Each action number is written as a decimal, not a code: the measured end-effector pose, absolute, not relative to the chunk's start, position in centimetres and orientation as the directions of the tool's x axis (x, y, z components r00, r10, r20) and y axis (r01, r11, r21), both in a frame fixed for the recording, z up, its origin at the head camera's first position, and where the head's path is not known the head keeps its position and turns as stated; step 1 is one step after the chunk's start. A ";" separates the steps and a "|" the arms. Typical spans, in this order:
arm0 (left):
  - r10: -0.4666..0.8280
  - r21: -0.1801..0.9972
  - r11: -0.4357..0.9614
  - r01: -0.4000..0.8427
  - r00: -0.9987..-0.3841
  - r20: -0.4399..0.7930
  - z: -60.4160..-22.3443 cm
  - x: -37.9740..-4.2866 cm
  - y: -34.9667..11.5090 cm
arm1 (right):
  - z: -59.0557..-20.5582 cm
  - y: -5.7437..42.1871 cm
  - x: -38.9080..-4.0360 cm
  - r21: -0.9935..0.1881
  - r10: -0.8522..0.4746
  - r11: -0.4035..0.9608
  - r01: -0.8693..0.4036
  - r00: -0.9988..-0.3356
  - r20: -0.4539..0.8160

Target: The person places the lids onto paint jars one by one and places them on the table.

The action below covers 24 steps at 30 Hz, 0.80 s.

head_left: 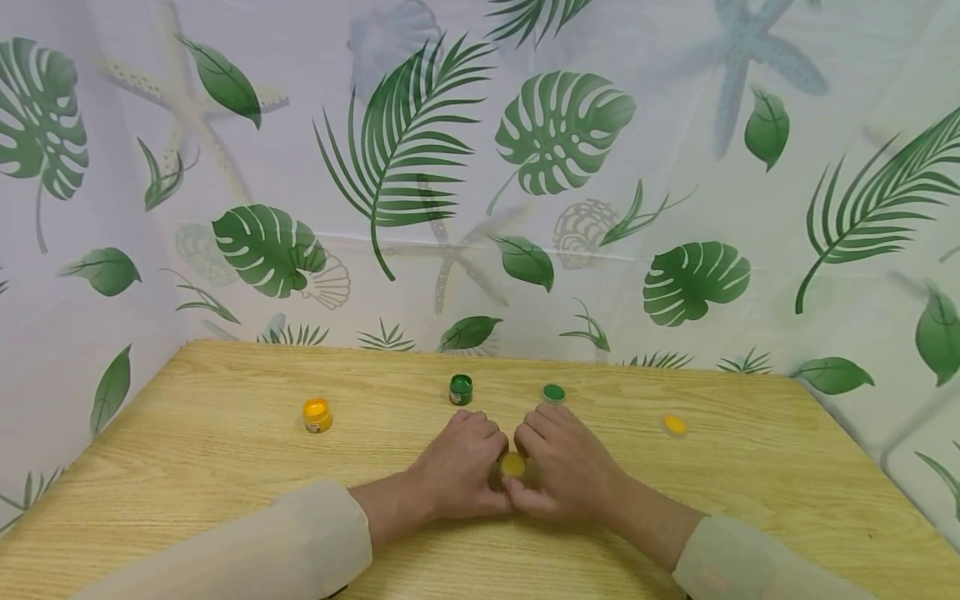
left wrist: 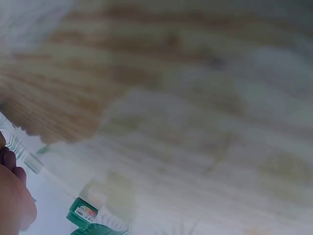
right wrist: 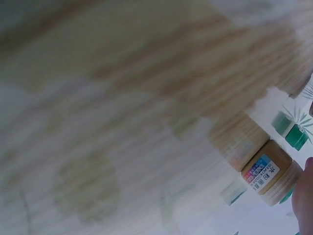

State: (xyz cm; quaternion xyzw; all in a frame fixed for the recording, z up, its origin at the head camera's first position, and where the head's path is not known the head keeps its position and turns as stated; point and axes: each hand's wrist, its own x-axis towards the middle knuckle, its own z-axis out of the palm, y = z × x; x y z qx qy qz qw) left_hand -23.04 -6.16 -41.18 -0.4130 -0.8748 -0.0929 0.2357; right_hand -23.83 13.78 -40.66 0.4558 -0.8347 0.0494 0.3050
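Observation:
Both hands close in around a small ochre paint jar [head_left: 513, 464] near the middle of the wooden table. The left hand [head_left: 467, 467] has its fingers curled at the jar's left side. From the other side, the right hand [head_left: 562, 467] curls around it, with the thumb at its near edge. In the right wrist view the brown jar [right wrist: 267, 169] shows a printed label and a ridged lid, and part of the right hand [right wrist: 304, 196] appears beside that lid. Only some fingers of the left hand [left wrist: 14, 196] appear in the left wrist view.
An uncovered yellow paint jar [head_left: 317, 416] stands to the left, and an uncovered green jar [head_left: 461, 390] behind the hands. A green-coated lid [head_left: 553, 392] lies past the right hand; a yellow-coated lid [head_left: 675, 425] lies farther right. Leaf-patterned cloth [head_left: 450, 167] rises behind the table.

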 end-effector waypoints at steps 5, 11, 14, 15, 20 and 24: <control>0.712 -0.036 0.626 0.779 -0.553 0.433 -41.1 -22.8 -6.0 | -40.7 13.9 -23.6 0.194 -0.734 0.575 -0.795 -0.396 0.552; 0.679 0.007 0.659 0.752 -0.600 0.423 -41.0 -22.8 -5.9 | -40.8 14.0 -23.7 0.168 -0.720 0.585 -0.793 -0.414 0.556; 0.655 0.032 0.667 0.744 -0.607 0.450 -41.1 -22.9 -6.1 | -40.7 13.9 -23.8 0.163 -0.730 0.573 -0.803 -0.409 0.548; 0.650 0.036 0.667 0.744 -0.605 0.459 -41.1 -23.0 -6.2 | -40.6 13.9 -23.8 0.167 -0.735 0.565 -0.808 -0.402 0.546; 0.646 0.035 0.665 0.746 -0.597 0.475 -41.1 -23.1 -6.3 | -40.5 13.8 -23.9 0.195 -0.751 0.545 -0.815 -0.371 0.547; 0.648 0.028 0.658 0.752 -0.586 0.486 -41.1 -23.2 -6.3 | -40.5 13.8 -23.9 0.196 -0.750 0.553 -0.810 -0.382 0.540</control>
